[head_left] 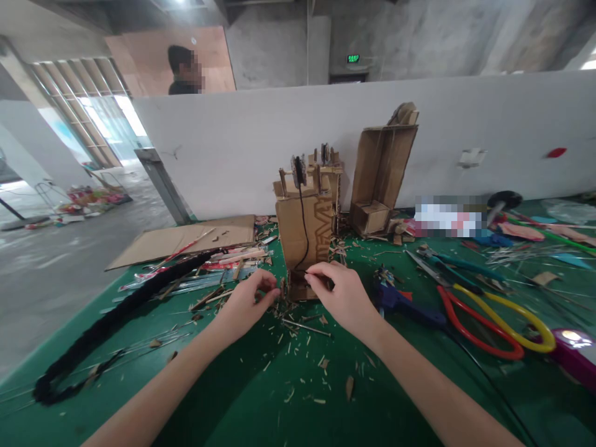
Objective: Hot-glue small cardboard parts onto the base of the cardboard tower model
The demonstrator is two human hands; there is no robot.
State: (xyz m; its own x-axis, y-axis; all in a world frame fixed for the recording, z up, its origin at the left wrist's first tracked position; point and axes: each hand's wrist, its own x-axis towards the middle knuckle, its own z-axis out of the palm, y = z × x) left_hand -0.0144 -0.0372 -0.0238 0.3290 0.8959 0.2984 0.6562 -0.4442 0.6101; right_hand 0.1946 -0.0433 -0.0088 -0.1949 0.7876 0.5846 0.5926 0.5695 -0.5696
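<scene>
A cardboard model stands upright in front of me, with a pulley wheel mounted at its top. A black cord runs from the wheel down the model's front to the box-like base. My right hand pinches the cord's lower end at the base's right side. On the left of the base, my left hand has thumb and forefinger drawn together beside a small brown piece. Whether those fingertips hold anything is hard to see.
Two more cardboard models, one tall, stand behind. At right lie scissors, a blue glue gun and pliers. A fuzzy black strip and cardboard sheet are at left. Scraps litter the green table. A person is beyond the partition.
</scene>
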